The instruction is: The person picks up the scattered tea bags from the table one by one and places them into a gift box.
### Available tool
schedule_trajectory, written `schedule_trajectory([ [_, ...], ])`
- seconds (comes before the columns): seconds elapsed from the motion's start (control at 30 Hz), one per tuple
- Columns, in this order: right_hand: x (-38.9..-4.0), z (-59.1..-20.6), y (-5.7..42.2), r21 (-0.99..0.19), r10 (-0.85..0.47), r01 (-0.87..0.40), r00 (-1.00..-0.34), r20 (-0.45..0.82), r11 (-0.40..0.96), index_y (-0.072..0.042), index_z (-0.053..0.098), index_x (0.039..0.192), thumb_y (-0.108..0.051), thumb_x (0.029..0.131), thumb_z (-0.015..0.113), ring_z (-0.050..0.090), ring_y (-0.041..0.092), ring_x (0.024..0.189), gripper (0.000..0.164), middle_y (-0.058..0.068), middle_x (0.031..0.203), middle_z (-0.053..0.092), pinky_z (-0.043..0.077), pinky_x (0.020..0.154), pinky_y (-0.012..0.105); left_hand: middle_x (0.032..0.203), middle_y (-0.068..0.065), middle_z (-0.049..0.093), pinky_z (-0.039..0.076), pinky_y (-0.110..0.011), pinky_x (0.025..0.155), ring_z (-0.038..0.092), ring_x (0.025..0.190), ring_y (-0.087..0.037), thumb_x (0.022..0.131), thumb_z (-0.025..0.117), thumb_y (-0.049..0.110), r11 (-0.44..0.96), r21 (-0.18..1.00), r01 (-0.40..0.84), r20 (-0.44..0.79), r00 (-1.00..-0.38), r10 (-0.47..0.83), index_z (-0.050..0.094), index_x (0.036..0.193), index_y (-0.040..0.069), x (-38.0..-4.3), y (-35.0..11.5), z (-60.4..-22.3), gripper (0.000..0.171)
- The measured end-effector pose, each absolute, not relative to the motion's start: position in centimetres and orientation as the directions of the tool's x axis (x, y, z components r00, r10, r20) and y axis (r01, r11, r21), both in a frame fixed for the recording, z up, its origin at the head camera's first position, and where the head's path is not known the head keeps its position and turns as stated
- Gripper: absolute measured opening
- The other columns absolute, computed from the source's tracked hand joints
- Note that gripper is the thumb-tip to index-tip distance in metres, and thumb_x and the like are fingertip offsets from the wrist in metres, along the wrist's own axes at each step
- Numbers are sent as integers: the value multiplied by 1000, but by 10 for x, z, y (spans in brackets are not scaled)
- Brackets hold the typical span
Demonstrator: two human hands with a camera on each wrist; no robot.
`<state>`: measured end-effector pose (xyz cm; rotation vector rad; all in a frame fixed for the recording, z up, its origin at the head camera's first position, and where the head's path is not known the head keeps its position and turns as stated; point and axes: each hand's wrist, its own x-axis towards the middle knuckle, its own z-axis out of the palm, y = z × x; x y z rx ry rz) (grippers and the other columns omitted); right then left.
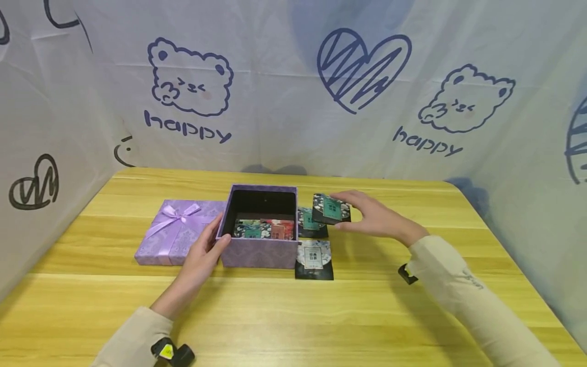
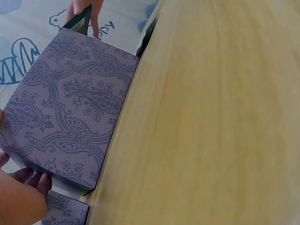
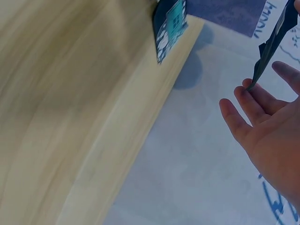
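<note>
A purple patterned box (image 1: 260, 254) stands uncovered on the table, its dark inside showing a green floral packet (image 1: 253, 232) and a red one (image 1: 282, 230). My left hand (image 1: 204, 255) holds the box at its left side, thumb over the front corner and fingers along the side wall. To the right of the box, my right hand (image 1: 372, 218) pinches a flat packet with a green label (image 1: 331, 208) between thumb and fingers. In the right wrist view this packet (image 3: 274, 44) appears edge-on, raised off the table. The left wrist view shows mostly the box's front (image 2: 70, 108).
Left of the box lies its purple lid (image 1: 158, 242) with a ribbon bow. Close to the box's right side, another green-labelled packet (image 1: 311, 223) and a white-and-black packet (image 1: 314, 261) lie on the wooden table (image 1: 284, 316). A white printed cloth (image 1: 270, 102) hangs behind.
</note>
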<state>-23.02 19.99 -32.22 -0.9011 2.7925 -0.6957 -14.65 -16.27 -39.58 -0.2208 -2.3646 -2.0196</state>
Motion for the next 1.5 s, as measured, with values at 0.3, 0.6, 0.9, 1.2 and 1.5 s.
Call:
schedule_trajectory([
  [0.3,-229,-308,178,-457,-596,-520,-803,-26,721,-16,37,150,-44,87,69,29,38,138,76,15,153,30,28,105,63,158,-17,17,23,-45,112,26,139,-37,104,46,18,141,981,134,121,-988,97,18,155,6,-146,-162,-396,59],
  [0.6,-238,-292,158,-422,-631,-550,-773,-70,721,-19,34,152,-49,88,65,24,35,140,77,13,155,27,25,107,62,157,-17,18,28,-36,110,27,139,-37,104,47,18,148,980,134,121,-988,93,19,155,6,-146,-162,-396,59],
  [0.9,-249,-283,138,-411,-670,-581,-734,-107,702,-18,33,152,-50,89,62,21,35,142,77,13,155,27,22,109,62,157,-18,20,31,-7,94,29,138,-36,103,48,17,145,980,133,122,-989,87,20,154,6,-147,-162,-395,59],
  [1.2,-260,-280,118,-410,-690,-592,-710,-143,694,-20,32,153,-50,90,58,20,34,142,74,13,155,28,21,110,60,157,-19,19,25,-46,111,28,138,-38,103,47,16,141,980,139,127,-988,92,19,154,5,-147,-162,-394,59],
  [1.5,-266,-280,97,-455,-724,-607,-676,-134,652,-19,33,152,-48,93,56,25,30,140,70,10,154,31,25,110,55,156,-20,20,24,-44,111,27,138,-38,103,48,15,141,978,152,140,-986,92,20,154,3,-147,-163,-395,59],
])
